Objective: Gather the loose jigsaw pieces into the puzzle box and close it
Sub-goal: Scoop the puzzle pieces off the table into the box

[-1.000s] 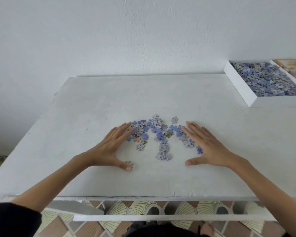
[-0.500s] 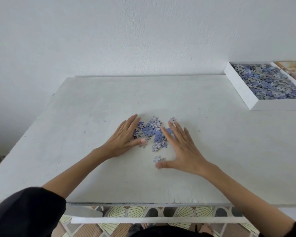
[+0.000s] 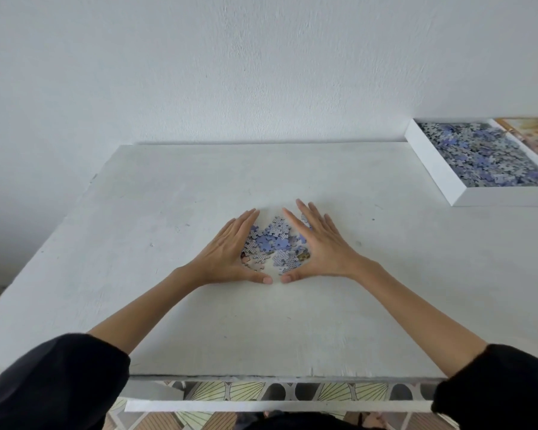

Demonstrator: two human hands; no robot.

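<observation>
Several jigsaw pieces (image 3: 275, 242) between straight fingers (image 3: 242, 225)

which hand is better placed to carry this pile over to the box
Right, probably: the right hand flanks the pile on the side nearer the open puzzle box, which sits far right.

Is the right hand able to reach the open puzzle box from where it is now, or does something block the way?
Probably yes. The right hand lies flat against the loose pieces, and nothing stands on the table between it and the puzzle box. The box is open.
</observation>
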